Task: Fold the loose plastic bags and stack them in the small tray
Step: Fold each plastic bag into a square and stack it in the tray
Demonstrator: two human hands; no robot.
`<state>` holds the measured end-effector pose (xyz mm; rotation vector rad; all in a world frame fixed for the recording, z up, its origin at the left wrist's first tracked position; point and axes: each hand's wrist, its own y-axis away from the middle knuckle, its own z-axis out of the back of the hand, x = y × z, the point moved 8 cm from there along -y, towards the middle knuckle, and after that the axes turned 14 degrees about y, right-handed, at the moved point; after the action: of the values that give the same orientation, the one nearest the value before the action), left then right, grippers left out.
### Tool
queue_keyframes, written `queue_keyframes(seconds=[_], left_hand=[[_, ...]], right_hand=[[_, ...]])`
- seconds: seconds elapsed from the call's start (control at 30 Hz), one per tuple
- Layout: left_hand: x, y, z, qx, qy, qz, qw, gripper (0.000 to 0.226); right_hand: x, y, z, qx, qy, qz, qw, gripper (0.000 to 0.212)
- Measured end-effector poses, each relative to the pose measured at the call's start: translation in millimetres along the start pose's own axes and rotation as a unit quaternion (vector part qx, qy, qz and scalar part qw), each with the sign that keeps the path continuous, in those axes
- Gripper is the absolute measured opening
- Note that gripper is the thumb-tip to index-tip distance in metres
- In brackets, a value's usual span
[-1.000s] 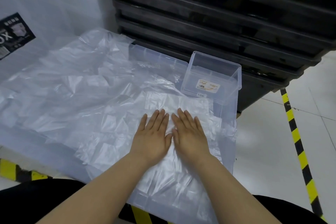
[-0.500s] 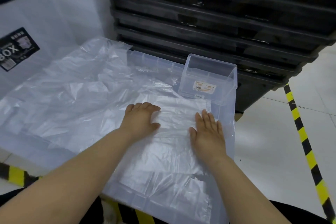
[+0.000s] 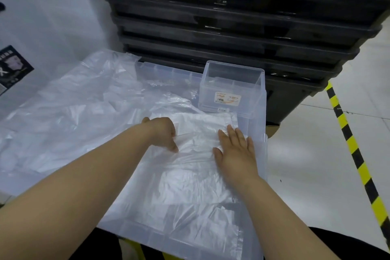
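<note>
A clear plastic bag lies spread over a pile of loose bags on a large translucent lid. My left hand is curled, its fingers pinching the bag's left edge and lifting a fold. My right hand lies flat on the bag's right part, fingers apart, pressing it down. The small clear tray stands just beyond the bag at the far right of the lid; no bag shows inside it.
A stack of black crates rises directly behind the tray. A white wall with a black label is at the left. Pale floor with yellow-black tape lies to the right.
My hands moved apart from the middle of the bag. The left hand went from flat to curled and now pinches the bag's edge; the right hand slid to the right side.
</note>
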<state>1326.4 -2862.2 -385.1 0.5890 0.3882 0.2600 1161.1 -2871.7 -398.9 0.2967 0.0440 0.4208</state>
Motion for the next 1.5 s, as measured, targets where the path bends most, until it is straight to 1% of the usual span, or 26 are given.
queue_keyframes(seconds=[0.07, 0.13, 0.2, 0.23, 0.27, 0.3, 0.37, 0.43, 0.47, 0.5, 0.57, 0.63, 0.73, 0.8, 0.9, 0.93, 0.97, 1.0, 1.07, 1.1, 1.2, 1.33, 1.4, 1.43, 1.47, 1.5], left_hand=[[-0.2, 6.5, 3.1, -0.029, 0.038, -0.021, 0.999, 0.022], [3.3, 17.7, 8.1, -0.062, 0.11, -0.036, 0.991, 0.016], [11.6, 32.1, 12.1, -0.096, 0.207, -0.04, 0.973, 0.015], [16.3, 40.0, 11.8, -0.107, 0.272, -0.038, 0.956, 0.018], [21.1, 47.3, 9.2, -0.115, 0.346, -0.032, 0.931, 0.024], [25.9, 53.6, 4.9, -0.123, 0.421, -0.022, 0.898, 0.028], [35.5, 60.9, -9.8, -0.138, 0.553, 0.012, 0.822, 0.029], [39.8, 63.7, -28.1, -0.145, 0.645, 0.048, 0.748, 0.026], [38.7, 64.2, -36.9, -0.143, 0.673, 0.062, 0.723, 0.026], [35.5, 64.1, -44.5, -0.136, 0.689, 0.072, 0.708, 0.026], [27.0, 62.7, -56.8, -0.114, 0.703, 0.085, 0.697, 0.026], [19.9, 61.3, -63.9, -0.089, 0.708, 0.086, 0.696, 0.024], [16.1, 65.0, -64.3, -0.061, 0.695, 0.082, 0.712, 0.017], [18.4, 71.2, -60.6, -0.049, 0.691, 0.076, 0.717, 0.019], [27.4, 80.6, -56.9, -0.021, 0.703, 0.061, 0.708, 0.044], [29.4, 84.1, -55.3, -0.008, 0.698, 0.053, 0.714, 0.05], [30.6, 87.6, -53.5, 0.002, 0.687, 0.043, 0.725, 0.053], [31.1, 90.4, -51.8, 0.008, 0.668, 0.033, 0.743, 0.054], [31.0, 93.7, -50.4, 0.015, 0.626, 0.015, 0.779, 0.059], [30.9, 93.6, -51.4, 0.021, 0.614, 0.011, 0.789, 0.061], [30.4, 90.4, -55.7, 0.042, 0.597, 0.004, 0.801, 0.059], [29.5, 92.1, -50.6, 0.059, 0.581, -0.027, 0.811, 0.061], [34.5, 96.3, -50.1, 0.061, 0.571, -0.029, 0.818, 0.061], [38.5, 96.6, -49.6, 0.045, 0.551, -0.033, 0.832, 0.063], [43.2, 95.0, -48.3, 0.019, 0.505, -0.047, 0.862, 0.065], [47.0, 92.6, -47.0, -0.014, 0.433, -0.067, 0.899, 0.068]], right_hand=[[-0.3, 1.4, 2.3, -0.008, -0.009, -0.002, 1.0, 0.053], [-0.5, 4.4, 9.3, -0.034, -0.025, -0.003, 0.999, 0.055], [0.9, 8.7, 23.8, -0.081, -0.042, 0.006, 0.996, 0.056], [1.5, 11.1, 32.3, -0.113, -0.049, 0.012, 0.992, 0.057], [2.4, 14.1, 41.6, -0.144, -0.055, 0.016, 0.988, 0.058], [4.5, 17.7, 50.2, -0.172, -0.061, 0.023, 0.983, 0.058], [8.9, 25.9, 64.8, -0.234, -0.081, 0.038, 0.968, 0.057], [16.3, 35.6, 71.7, -0.286, -0.065, 0.067, 0.954, 0.053], [24.9, 39.7, 69.5, -0.282, -0.042, 0.098, 0.954, 0.053], [33.4, 41.1, 61.9, -0.257, -0.013, 0.133, 0.957, 0.053], [48.0, 44.8, 41.5, -0.205, 0.043, 0.204, 0.956, 0.054], [62.2, 51.4, 22.1, -0.114, 0.039, 0.268, 0.956, 0.056], [66.0, 49.0, 2.2, -0.061, 0.037, 0.296, 0.953, 0.054], [66.1, 44.8, 2.7, -0.077, 0.027, 0.29, 0.954, 0.055], [67.1, 43.2, 3.5, -0.093, 0.036, 0.285, 0.953, 0.053], [67.8, 43.2, 3.7, -0.099, 0.029, 0.275, 0.956, 0.051], [68.5, 44.5, 6.9, -0.123, 0.022, 0.271, 0.955, 0.047], [69.4, 46.7, 9.4, -0.158, 0.025, 0.267, 0.95, 0.045], [71.6, 47.1, 11.3, -0.199, 0.039, 0.255, 0.945, 0.046], [73.7, 47.7, 11.1, -0.207, 0.042, 0.254, 0.944, 0.046], [78.3, 50.0, 9.2, -0.229, 0.055, 0.261, 0.936, 0.042], [80.0, 45.5, 8.1, -0.232, 0.055, 0.259, 0.936, 0.037], [80.1, 44.0, 9.1, -0.238, 0.057, 0.258, 0.935, 0.036], [80.2, 43.6, 9.7, -0.238, 0.059, 0.257, 0.935, 0.036], [80.0, 43.7, 10.5, -0.243, 0.058, 0.257, 0.934, 0.038], [79.9, 43.7, 11.3, -0.243, 0.058, 0.255, 0.934, 0.04]])
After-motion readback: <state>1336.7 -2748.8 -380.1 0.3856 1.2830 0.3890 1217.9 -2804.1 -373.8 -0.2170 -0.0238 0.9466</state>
